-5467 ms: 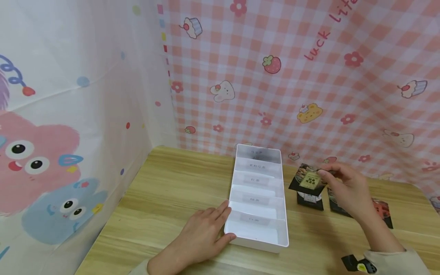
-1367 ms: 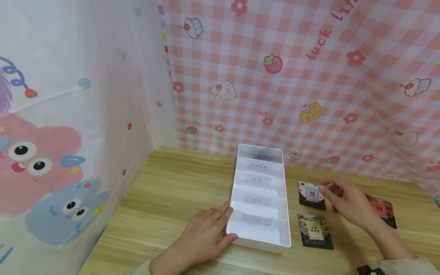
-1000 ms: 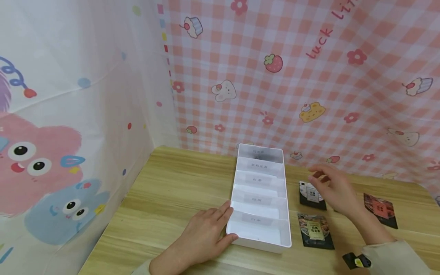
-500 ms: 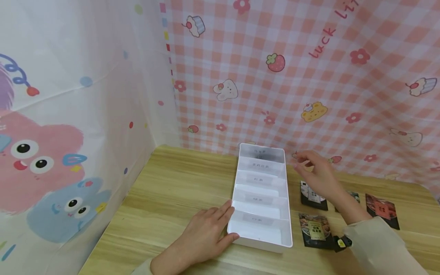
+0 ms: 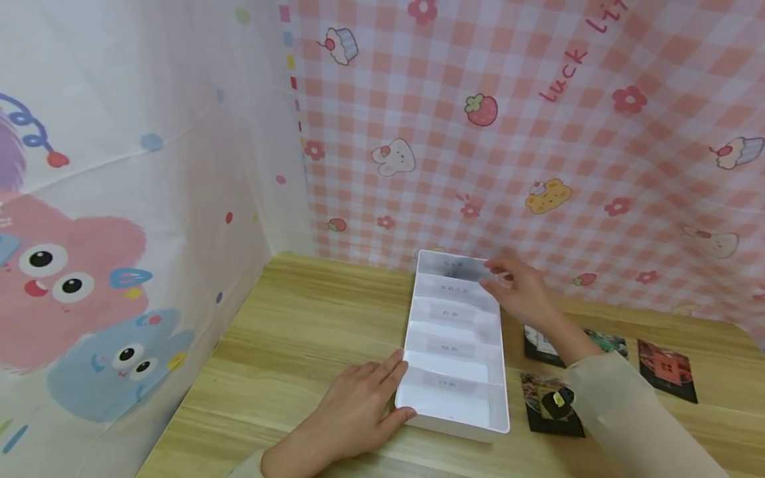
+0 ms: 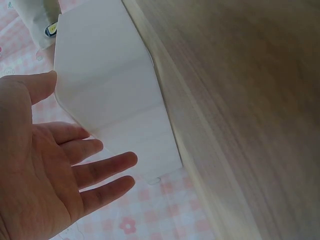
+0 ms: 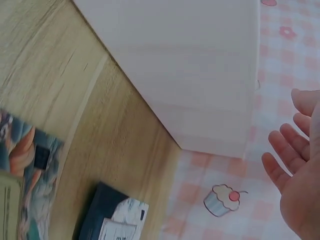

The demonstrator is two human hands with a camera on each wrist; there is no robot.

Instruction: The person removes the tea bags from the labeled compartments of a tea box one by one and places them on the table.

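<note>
A long white divided box (image 5: 448,427) stands on the table, each compartment labelled. My left hand (image 5: 358,405) rests against its left side near the front, with straight fingers along the wall and the thumb at the near corner. My right hand (image 5: 520,292) is at the box's back right rim, fingers loosely bent; the right wrist view shows nothing between fingers and thumb. To the right of the box lie flat tea packets: white-labelled (image 5: 540,346), green (image 5: 609,342), red (image 5: 666,368) and yellow-labelled (image 5: 534,392). The right forearm partly hides the white-labelled and green packets.
A pink checked cloth (image 5: 382,192) hangs behind the wooden table (image 5: 287,332), close to the box's far end. On the left hangs a white cartoon cloth (image 5: 179,265). A small black item with a yellow mark (image 5: 558,400) at the right cuff overlaps the yellow-labelled packet.
Earlier my right hand held the yellow-labelled packet; it now lies nearer the front. Since then the hand has moved from above the packets, left to the box's back corner. My left hand stays put.
</note>
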